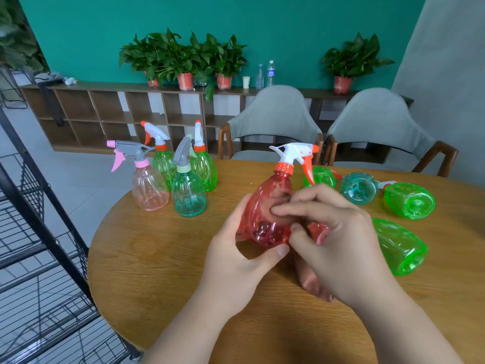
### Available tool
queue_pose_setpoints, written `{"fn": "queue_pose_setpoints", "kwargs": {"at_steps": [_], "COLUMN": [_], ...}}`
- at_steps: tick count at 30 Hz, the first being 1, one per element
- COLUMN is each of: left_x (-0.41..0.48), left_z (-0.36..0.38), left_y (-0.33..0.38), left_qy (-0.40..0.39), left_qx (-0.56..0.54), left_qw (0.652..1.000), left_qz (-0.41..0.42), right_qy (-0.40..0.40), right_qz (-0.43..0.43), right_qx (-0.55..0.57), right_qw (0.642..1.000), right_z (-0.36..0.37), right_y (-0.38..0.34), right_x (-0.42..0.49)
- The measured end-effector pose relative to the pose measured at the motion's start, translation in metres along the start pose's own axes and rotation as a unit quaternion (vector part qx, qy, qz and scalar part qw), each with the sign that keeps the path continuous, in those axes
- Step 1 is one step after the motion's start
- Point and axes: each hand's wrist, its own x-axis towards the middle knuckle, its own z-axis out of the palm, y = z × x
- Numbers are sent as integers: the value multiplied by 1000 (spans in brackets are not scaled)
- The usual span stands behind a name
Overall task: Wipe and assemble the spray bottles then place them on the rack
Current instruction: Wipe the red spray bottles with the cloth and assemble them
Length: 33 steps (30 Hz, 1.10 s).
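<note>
Teal wall at rear w/ low wood shelf unit and potted plants. Black wire rack at left, beside the table. Round table, wood-grain top. Four assembled bottles, ribbed translucent plastic, stand upright at far-left edge; green bottle bodies lie on their sides at right. Red spray bottle, translucent, ribbed, white/orange trigger head fitted, is held tilted above table centre. Left hand grips its base, thumb underneath. Right hand pinches soft pink cloth against the bottle's side.
</note>
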Motion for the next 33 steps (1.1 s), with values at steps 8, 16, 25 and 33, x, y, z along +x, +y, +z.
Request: {"fn": "queue_pose_setpoints", "kwargs": {"at_steps": [8,16,25,33], "left_x": [-2,1,-4,-2], "left_z": [1,5,7,4], "left_y": [0,3,-6,-11], "left_qy": [18,14,31,70], "left_qx": [27,-47,23,103], "left_qw": [999,999,999,991], "left_qz": [13,7,18,51], "right_qy": [54,36,68,7], "right_qz": [18,21,20,-17], "right_qx": [-15,-16,-51,-119], "right_qw": [998,999,996,993], "right_z": [10,14,7,12], "right_y": [3,-1,10,0], "right_x": [-2,-5,-1,-4]}}
